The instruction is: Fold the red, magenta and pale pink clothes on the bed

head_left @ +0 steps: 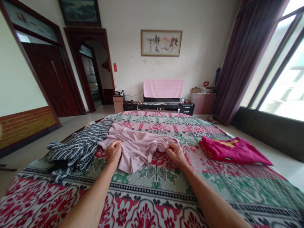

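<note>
A pale pink garment (135,144), rumpled and partly spread, lies across the flower-patterned cover (156,180) in front of me. My left hand (114,153) is closed on its near left edge. At its right end, my right hand (175,153) pinches the cloth between curled fingers. Folds run between the two hands, and one part hangs toward me. What kind of garment it is, I cannot tell. Beside it on the left is a heap of black-and-white striped clothing (80,145), touching the pink cloth. Over to the right sits a folded magenta garment (235,150) with a yellow print.
Beyond the cover's far edge stands a low black TV cabinet (187,109), with a pink cloth (163,88) draped over the screen on it. Purple curtains (244,57) hang by the window at right. A dark red door (49,76) and a doorway are at left.
</note>
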`<action>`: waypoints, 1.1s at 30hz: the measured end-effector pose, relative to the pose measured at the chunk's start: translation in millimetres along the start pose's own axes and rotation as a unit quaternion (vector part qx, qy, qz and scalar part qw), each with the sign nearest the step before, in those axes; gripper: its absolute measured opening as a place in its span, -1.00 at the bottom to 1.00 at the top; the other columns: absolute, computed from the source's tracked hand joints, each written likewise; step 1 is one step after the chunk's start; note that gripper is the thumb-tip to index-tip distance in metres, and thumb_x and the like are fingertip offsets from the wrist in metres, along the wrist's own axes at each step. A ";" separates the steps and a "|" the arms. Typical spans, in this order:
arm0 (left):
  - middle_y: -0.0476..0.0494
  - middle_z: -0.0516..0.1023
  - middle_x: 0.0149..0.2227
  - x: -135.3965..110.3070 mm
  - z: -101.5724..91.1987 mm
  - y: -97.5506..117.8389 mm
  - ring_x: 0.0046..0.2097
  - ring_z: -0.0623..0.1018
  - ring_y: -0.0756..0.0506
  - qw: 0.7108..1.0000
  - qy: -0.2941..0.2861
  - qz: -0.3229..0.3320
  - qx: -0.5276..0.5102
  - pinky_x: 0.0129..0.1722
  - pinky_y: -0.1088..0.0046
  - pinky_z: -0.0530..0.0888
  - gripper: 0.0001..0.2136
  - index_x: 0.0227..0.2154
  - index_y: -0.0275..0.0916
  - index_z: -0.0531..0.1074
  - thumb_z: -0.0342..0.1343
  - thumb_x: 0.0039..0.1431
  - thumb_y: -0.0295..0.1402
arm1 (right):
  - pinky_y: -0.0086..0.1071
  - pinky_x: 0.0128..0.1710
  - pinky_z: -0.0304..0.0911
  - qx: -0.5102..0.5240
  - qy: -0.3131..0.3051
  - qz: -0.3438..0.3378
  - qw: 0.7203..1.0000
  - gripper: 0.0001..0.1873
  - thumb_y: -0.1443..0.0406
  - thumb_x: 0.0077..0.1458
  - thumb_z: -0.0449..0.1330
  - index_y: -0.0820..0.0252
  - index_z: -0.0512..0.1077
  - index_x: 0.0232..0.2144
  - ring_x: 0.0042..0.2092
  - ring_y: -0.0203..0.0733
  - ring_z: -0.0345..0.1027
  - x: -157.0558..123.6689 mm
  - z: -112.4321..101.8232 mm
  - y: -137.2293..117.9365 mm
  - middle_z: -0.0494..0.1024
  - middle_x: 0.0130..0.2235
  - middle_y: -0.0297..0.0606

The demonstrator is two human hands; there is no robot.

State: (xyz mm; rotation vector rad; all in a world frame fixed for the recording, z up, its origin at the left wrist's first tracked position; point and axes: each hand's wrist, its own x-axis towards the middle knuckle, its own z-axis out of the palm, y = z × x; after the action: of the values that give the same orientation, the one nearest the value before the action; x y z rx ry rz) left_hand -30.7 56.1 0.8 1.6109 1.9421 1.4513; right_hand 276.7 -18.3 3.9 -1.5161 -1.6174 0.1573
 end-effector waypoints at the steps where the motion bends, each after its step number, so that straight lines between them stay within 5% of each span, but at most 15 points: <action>1: -0.14 0.61 -0.28 3.8 0.0 -4.8 -0.21 0.55 -0.15 0.999 0.006 -0.027 -0.032 -0.23 0.42 0.45 -0.70 -0.34 -0.24 0.54 -0.09 -0.05 -0.42 | -0.45 -0.49 0.00 0.003 -0.031 -0.027 0.999 -0.84 0.30 -0.14 -0.01 0.18 0.28 -0.67 -0.53 -0.33 0.14 -1.2 -0.1 -2.4 0.30 -0.63 -0.40; 5: -0.15 0.60 -0.28 10.1 -2.0 -5.0 -0.24 0.56 -0.12 0.990 0.015 -0.071 -0.120 -0.24 0.41 0.48 -0.66 -0.29 -0.29 0.51 -0.09 -0.12 -0.49 | -0.45 -0.48 0.04 0.047 -0.102 -0.075 0.991 -0.77 0.29 -0.08 -0.01 0.19 0.26 -0.70 -0.52 -0.33 0.14 -4.9 -0.4 -9.4 0.31 -0.62 -0.38; 7: -0.17 0.58 -0.23 6.0 -4.4 7.8 -0.17 0.54 -0.13 0.994 0.030 0.024 -0.102 -0.11 0.33 0.46 -0.65 -0.27 -0.29 0.50 -0.10 -0.12 -0.51 | -0.45 -0.46 0.10 0.086 -0.050 -0.021 0.995 -0.71 0.22 0.02 -0.05 0.19 0.39 -0.57 -0.49 -0.29 0.21 -4.0 -0.7 -8.2 0.41 -0.56 -0.34; 10: -0.18 0.56 -0.19 -11.3 -2.7 34.3 -0.07 0.49 -0.15 0.974 0.029 0.221 -0.039 0.02 0.27 0.38 -0.69 -0.29 -0.25 0.49 -0.09 -0.07 -0.52 | -0.40 -0.37 0.19 0.071 0.107 0.069 0.989 -0.66 0.17 0.07 -0.07 0.18 0.46 -0.38 -0.41 -0.22 0.31 1.8 -1.8 3.1 0.51 -0.44 -0.26; 13: -0.18 0.55 -0.22 -36.9 8.5 54.1 -0.13 0.50 -0.12 0.943 -0.065 0.327 -0.002 -0.05 0.34 0.41 -0.78 -0.29 -0.25 0.49 -0.04 0.06 -0.45 | -0.33 -0.18 0.22 0.002 0.193 0.074 0.978 -0.67 0.23 0.03 -0.04 0.21 0.47 -0.29 -0.26 -0.17 0.34 9.3 -2.9 20.2 0.52 -0.27 -0.17; 16: -0.18 0.54 -0.24 -56.9 21.3 58.9 -0.15 0.50 -0.11 0.911 -0.157 0.380 0.044 -0.08 0.37 0.41 -0.82 -0.28 -0.24 0.49 0.06 0.08 -0.33 | -0.29 -0.09 0.19 -0.057 0.183 0.077 0.978 -0.64 0.27 0.03 -0.03 0.25 0.46 -0.19 -0.14 -0.13 0.32 13.9 -2.0 33.3 0.48 -0.13 -0.07; 21: -0.15 0.52 -0.31 -60.2 28.6 47.8 -0.21 0.49 -0.09 0.897 -0.230 0.359 0.118 -0.16 0.40 0.40 -0.83 -0.30 -0.23 0.50 0.05 0.09 -0.36 | -0.31 -0.15 0.19 -0.147 0.109 0.135 0.974 -0.63 0.23 0.07 0.02 0.18 0.43 -0.09 -0.18 -0.13 0.34 16.7 2.1 42.3 0.51 -0.19 -0.15; 25: -0.12 0.53 -0.32 -55.5 25.7 45.5 -0.23 0.49 -0.07 0.906 -0.237 0.328 0.122 -0.18 0.43 0.37 -0.82 -0.36 -0.23 0.50 -0.02 0.08 -0.45 | -0.36 -0.20 0.19 -0.147 0.094 0.140 0.975 -0.70 0.25 0.04 0.04 0.12 0.50 -0.23 -0.24 -0.18 0.36 20.3 1.0 48.3 0.54 -0.27 -0.24; 33: 0.03 0.42 -0.55 -40.1 12.1 54.5 -0.46 0.39 -0.01 0.962 -0.216 0.157 -0.063 -0.43 0.52 0.30 -0.83 -0.48 -0.23 0.43 -0.06 -0.01 -0.35 | -0.35 -0.20 0.20 -0.075 0.140 0.177 0.971 -0.65 0.28 0.00 -0.04 0.17 0.53 -0.31 -0.25 -0.15 0.39 24.3 -4.7 53.3 0.58 -0.26 -0.18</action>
State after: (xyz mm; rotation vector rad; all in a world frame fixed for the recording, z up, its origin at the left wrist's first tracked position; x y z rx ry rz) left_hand 25.9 23.6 21.9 2.0346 1.3755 1.1600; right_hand 322.8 13.3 -14.4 -1.8465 -1.1484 0.0136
